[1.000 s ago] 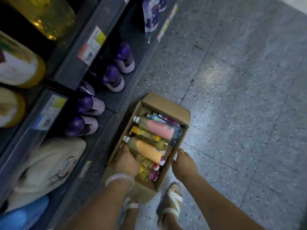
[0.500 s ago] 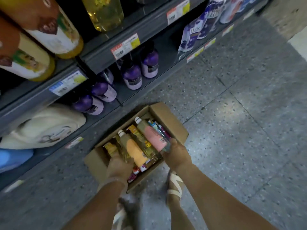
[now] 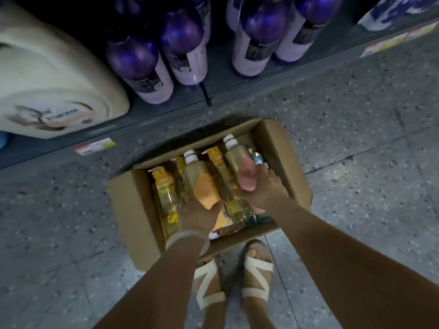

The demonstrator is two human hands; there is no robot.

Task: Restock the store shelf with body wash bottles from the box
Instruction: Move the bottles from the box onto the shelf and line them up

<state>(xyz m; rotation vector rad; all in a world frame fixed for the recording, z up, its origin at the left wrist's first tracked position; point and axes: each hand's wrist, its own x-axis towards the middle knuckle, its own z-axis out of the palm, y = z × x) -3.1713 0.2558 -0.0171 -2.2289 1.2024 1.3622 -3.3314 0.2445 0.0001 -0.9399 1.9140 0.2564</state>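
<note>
An open cardboard box lies on the floor in front of the bottom shelf. Several body wash bottles lie inside it. My left hand grips an orange-labelled bottle with a white cap. My right hand grips a pink-labelled bottle, also white-capped. Both bottles sit within the box, among yellow bottles. A bracelet rings my left wrist.
Purple bottles stand in rows on the bottom shelf. A large cream pack fills the shelf's left part. Price tags run along the shelf edge. My sandalled feet stand just behind the box on speckled floor.
My view has swung down and closer to the box and bottom shelf. My hands moved from the box's near edge onto the orange and pink bottles and now grip them.
</note>
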